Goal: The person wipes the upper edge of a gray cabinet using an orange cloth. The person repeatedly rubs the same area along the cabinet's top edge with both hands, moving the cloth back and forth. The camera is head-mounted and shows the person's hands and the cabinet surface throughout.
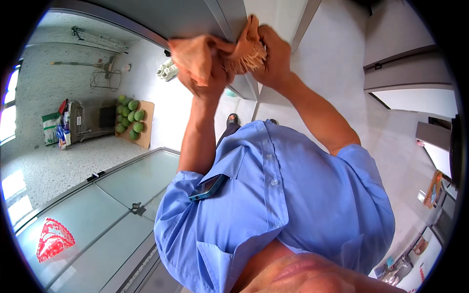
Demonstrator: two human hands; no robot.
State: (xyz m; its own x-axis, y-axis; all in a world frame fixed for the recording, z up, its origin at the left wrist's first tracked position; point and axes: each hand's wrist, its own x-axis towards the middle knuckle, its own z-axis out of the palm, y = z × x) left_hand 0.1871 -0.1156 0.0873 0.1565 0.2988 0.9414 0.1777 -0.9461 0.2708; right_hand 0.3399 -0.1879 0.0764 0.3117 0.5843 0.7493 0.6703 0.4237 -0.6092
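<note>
An orange cloth [196,55] with a fringed edge stretches between my two hands, against the lower part of a grey metal panel or frame [176,16]. My left hand [207,78] grips the bunched cloth from below, its fingers partly hidden by the folds. On the other side of the frame's edge, my right hand [274,56] holds the fringed end, with a twist of cloth rising above the fingers. Both forearms are raised in front of my chest. Motion blurs the cloth's left part slightly.
At left, a framed glass door [110,205] bears a red paper decoration [55,240]. Beyond it, several green melons [128,115] lie on cardboard [146,124], near white shoes [167,70]. A phone [208,188] sticks out of my shirt pocket. Grey cabinets [406,69] stand right.
</note>
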